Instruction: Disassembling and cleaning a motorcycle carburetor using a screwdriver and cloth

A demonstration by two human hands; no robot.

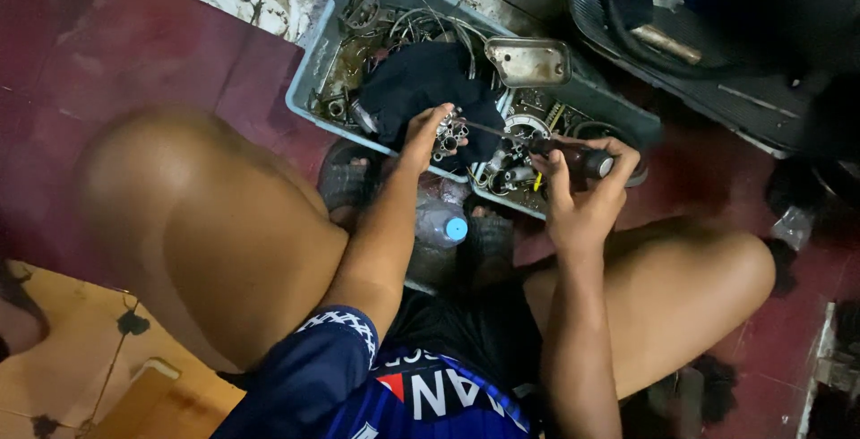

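I squat over a grey-blue plastic tray [315, 70] filled with metal engine parts. My left hand [425, 135] holds a small round metal part [447, 137] with several holes over the tray's near edge. My right hand [580, 195] grips the black handle of a screwdriver [582, 162]. Its thin shaft runs left, and its tip meets the metal part. A black cloth [419, 85] lies in the tray just behind my left hand.
A clear plastic bottle with a blue cap [445, 225] lies between my sandalled feet. A rusty metal cover [527, 60] rests on the tray's parts and cables. A dark scooter body [717, 36] stands at the top right. The floor is dark red.
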